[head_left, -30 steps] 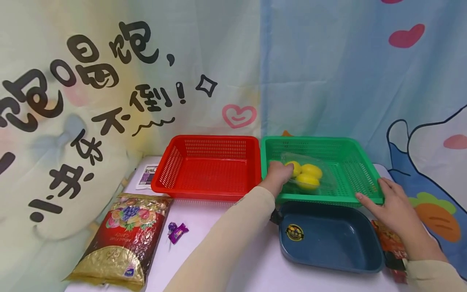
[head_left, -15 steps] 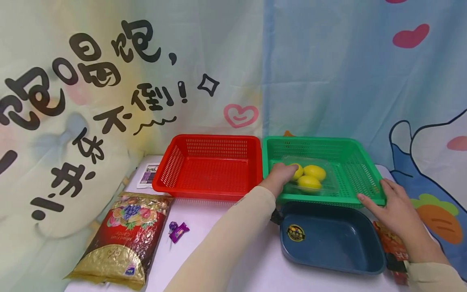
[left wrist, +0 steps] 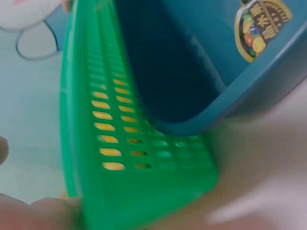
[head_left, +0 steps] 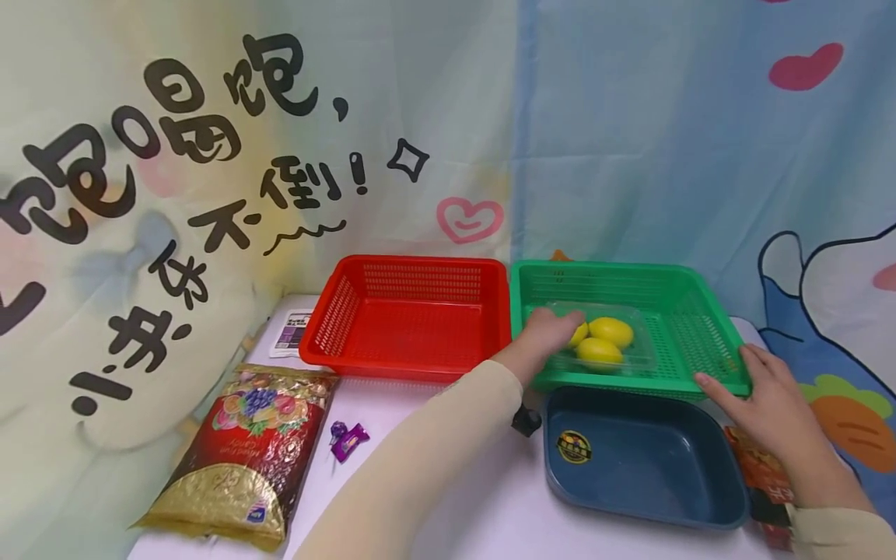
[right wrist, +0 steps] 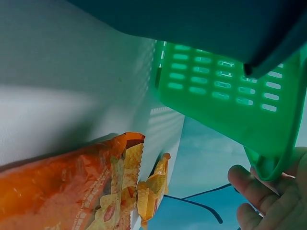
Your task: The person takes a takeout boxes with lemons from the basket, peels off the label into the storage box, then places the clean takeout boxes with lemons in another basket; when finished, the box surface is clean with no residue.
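Note:
In the head view my left hand [head_left: 549, 333] reaches over the front left of a green basket [head_left: 700, 327]. Its thumb lies over the left end of a clear plastic box of lemons [head_left: 610, 333] inside. The other fingers are hidden, so whether they hold the box cannot be told. Part of that hand [left wrist: 38, 213] shows beside the basket's rim in the left wrist view. At the basket's front right corner my right hand [head_left: 773, 404] holds the rim, fingers bent round it in the right wrist view. A dark blue tub [head_left: 647, 459] stands just in front.
A red basket [head_left: 420, 327] stands left of the green one. At the left lie a big candy bag [head_left: 245, 455], small purple-wrapped sweets [head_left: 348, 441] and a white packet [head_left: 290, 334]. Orange snack packets [right wrist: 62, 187] lie under the right forearm. A printed curtain [head_left: 392, 93] hangs behind.
The box of lemons has settled from a slight tilt to lying flat in the green basket. My left thumb covers more of the left lemon. The right hand stays at the corner.

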